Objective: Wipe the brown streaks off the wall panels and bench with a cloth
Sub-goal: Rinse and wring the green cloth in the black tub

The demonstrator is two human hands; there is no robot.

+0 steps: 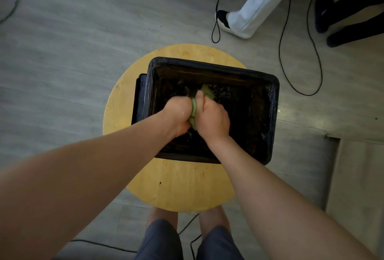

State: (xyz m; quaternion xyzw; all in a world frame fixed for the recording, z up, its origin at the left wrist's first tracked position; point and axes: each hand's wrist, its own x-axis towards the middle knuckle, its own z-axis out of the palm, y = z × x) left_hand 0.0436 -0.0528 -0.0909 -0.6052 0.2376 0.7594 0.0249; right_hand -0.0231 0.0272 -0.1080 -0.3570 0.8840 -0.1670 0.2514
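We grip the green cloth [193,110] in both fists, left hand [176,114] and right hand [215,119] curled tight round it, knuckles together, over the middle of the black-lined tub [207,66] on the round stool [176,187]. We judge this a wringing, done there so drips fall inside. The cloth bunches between the hands, one end poking toward the tub's far edge.

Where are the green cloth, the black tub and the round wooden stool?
green cloth [194,108]: head view, its twisted middle fold.
black tub [207,67]: head view, its far rim.
round wooden stool [182,187]: head view, bare near part of its top.
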